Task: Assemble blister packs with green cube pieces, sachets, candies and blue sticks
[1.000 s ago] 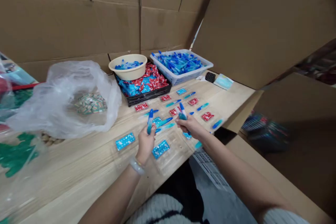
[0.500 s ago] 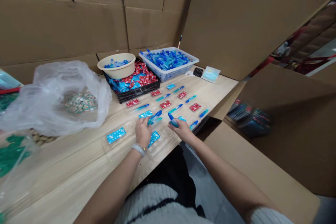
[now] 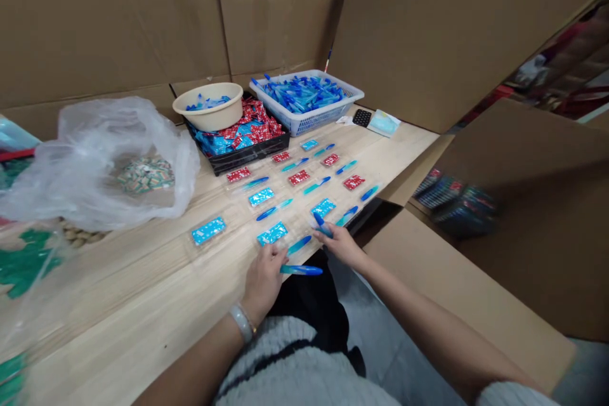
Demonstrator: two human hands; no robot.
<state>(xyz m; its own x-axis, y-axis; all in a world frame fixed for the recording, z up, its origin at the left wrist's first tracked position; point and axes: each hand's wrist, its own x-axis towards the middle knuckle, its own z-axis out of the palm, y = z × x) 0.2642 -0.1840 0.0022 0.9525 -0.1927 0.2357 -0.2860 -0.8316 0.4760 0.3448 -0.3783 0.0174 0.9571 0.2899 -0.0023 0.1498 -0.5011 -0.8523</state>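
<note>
My left hand (image 3: 265,279) is closed on the end of a blue-and-teal pen (image 3: 304,271), which sticks out to the right over the table's front edge. Just above it, another blue pen (image 3: 299,245) lies beside a blue dotted packet (image 3: 273,234) in a clear plastic tray. In my right hand (image 3: 339,245) is a pen with a dark blue end (image 3: 321,224) pointing up and left, its lower part hidden by the fingers. That hand is close to a blue packet (image 3: 323,208) and a pen (image 3: 347,216) lying by it.
Clear trays with red packets (image 3: 299,178) or blue packets, with pens alongside, stand in rows. Behind are a basket of pens (image 3: 304,117), a black crate of packets (image 3: 252,155) and a cream bowl (image 3: 209,117). A plastic bag (image 3: 102,158) sits left; an open carton (image 3: 471,266) stands right.
My left hand has moved towards the front edge, leaving a pen beside the middle blue packet, and now holds another pen low. My right hand has shifted slightly, still holding a pen.
</note>
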